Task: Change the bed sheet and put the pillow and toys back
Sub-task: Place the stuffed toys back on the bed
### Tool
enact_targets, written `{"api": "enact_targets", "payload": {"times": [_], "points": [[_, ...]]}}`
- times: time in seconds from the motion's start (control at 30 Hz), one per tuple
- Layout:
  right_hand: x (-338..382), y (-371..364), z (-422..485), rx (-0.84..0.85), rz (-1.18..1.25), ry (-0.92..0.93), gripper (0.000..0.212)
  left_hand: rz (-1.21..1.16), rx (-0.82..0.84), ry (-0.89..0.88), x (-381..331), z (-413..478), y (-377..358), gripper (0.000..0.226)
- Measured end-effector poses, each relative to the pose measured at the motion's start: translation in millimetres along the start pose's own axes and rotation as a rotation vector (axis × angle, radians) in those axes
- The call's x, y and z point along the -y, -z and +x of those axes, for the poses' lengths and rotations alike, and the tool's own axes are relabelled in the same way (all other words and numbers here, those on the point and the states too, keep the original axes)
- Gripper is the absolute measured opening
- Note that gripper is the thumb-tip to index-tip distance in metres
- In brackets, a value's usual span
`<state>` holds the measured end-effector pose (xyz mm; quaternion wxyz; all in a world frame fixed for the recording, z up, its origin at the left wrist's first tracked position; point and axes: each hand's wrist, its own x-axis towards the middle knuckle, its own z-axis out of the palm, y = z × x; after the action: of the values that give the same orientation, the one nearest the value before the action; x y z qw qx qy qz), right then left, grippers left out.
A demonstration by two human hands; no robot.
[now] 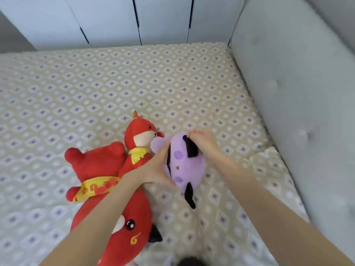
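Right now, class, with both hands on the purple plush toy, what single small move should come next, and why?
Probably set the purple toy down on the sheet beside the small red toy: the left hand and right hand both hold it, the sheet is already on, and the large red toy lies there.

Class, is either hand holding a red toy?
No, the left hand and right hand both grip the purple toy.
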<state>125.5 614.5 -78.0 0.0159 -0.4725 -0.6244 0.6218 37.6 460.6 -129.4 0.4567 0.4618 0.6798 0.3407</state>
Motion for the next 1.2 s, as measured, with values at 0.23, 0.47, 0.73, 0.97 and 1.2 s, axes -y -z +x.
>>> {"api": "enact_targets", "payload": {"times": [0.23,0.47,0.73,0.97,1.2], "points": [[-49,-11,-52,-0.152,0.09,-0.247,0.026,-0.118,0.043,0.201,-7,-65,-32,0.119],[-151,-3,-120,-0.008,0.057,-0.497,0.01,0.227,0.116,0.387,-17,-94,-81,0.061],[-152,34,-174,0.081,-0.11,-0.371,0.031,0.2,-0.016,0.338,-58,-118,-109,0.043],[-127,79,-259,-0.094,-0.153,-0.188,0.027,0.218,-0.051,0.2,-146,-158,-122,0.041],[-123,71,-356,-0.241,-0.101,-0.012,0.03,0.28,-0.106,0.023,-184,-239,-137,0.04]]}}
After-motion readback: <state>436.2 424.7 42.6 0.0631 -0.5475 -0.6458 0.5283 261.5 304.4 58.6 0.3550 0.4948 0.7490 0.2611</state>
